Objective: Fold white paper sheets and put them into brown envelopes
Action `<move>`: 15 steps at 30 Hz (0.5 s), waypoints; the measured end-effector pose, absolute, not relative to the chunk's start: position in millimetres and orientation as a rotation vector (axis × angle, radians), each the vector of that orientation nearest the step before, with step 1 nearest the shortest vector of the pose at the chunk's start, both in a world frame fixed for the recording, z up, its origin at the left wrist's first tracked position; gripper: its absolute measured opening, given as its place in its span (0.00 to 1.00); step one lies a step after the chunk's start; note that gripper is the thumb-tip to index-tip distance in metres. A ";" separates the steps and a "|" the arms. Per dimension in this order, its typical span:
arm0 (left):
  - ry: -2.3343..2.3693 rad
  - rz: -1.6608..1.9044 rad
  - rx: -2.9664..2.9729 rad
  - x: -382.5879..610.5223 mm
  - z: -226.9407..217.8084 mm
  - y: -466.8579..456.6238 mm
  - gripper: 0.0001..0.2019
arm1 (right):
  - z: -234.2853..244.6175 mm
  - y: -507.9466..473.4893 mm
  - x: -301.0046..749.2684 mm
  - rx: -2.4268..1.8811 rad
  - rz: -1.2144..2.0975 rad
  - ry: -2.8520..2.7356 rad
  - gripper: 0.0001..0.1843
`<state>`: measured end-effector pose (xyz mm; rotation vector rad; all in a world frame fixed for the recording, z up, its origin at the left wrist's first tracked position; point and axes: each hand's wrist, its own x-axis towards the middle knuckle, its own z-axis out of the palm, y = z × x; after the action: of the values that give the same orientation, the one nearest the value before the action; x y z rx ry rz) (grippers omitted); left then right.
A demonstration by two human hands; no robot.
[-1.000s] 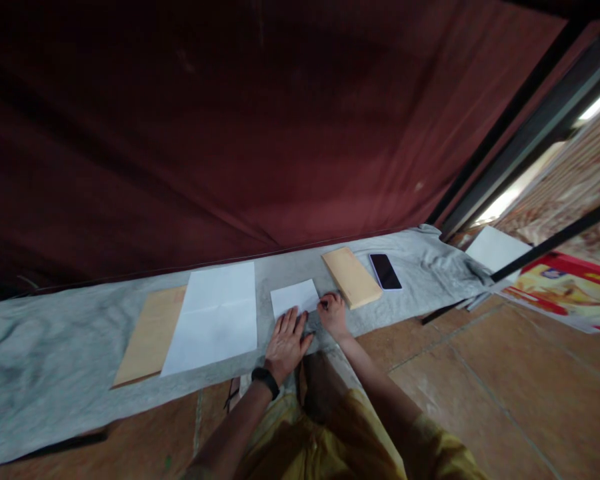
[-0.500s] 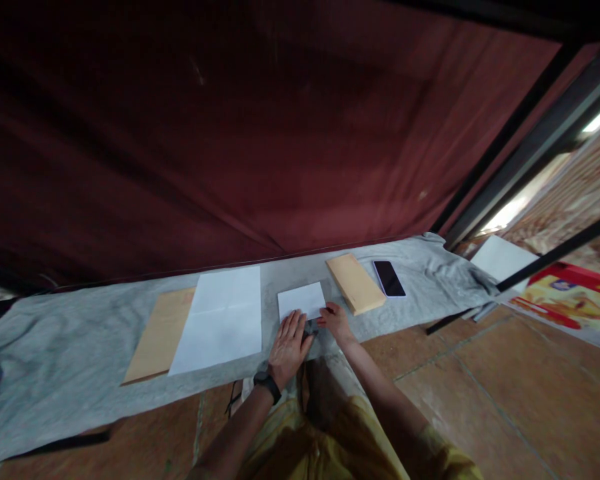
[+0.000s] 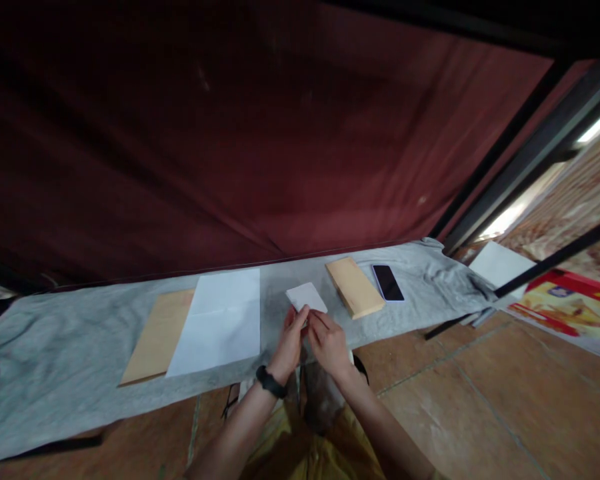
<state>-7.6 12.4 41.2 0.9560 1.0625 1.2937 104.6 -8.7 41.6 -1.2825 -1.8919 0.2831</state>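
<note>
A small folded white paper (image 3: 307,297) is lifted off the grey cloth (image 3: 60,347) and held up in front of me. My left hand (image 3: 290,342), with a black watch on its wrist, pinches the paper's near edge. My right hand (image 3: 329,341) grips the same edge just beside it, fingers closed. Both hands meet above the cloth's front edge.
On the cloth lie a large white sheet (image 3: 220,320) over a brown envelope (image 3: 155,337) at left, a stack of brown envelopes (image 3: 354,287) and a black phone (image 3: 387,282) at right. A dark red curtain (image 3: 230,133) hangs behind. Tiled floor and a colourful poster (image 3: 570,307) lie right.
The paper lay flat under my left palm, my right hand at its corner. Now both hands have drawn back and raised the paper, which looks narrower.
</note>
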 end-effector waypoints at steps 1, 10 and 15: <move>1.066 1.308 0.916 -9.2 40.0 14.4 0.23 | 39.7 -12.0 100.6 -1.260 0.257 -1.956 0.23; 1.205 1.055 0.813 -48.1 7.9 35.1 0.19 | 1.8 -4.2 126.5 -1.411 0.278 -1.670 0.21; 1.315 1.091 0.865 -49.2 -6.5 42.1 0.13 | -18.0 0.0 147.9 -1.487 0.284 -1.649 0.22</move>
<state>-49.2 42.1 -6.5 0.8651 1.3155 1.0907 147.9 0.0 -18.0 -1.4867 -1.6491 0.2843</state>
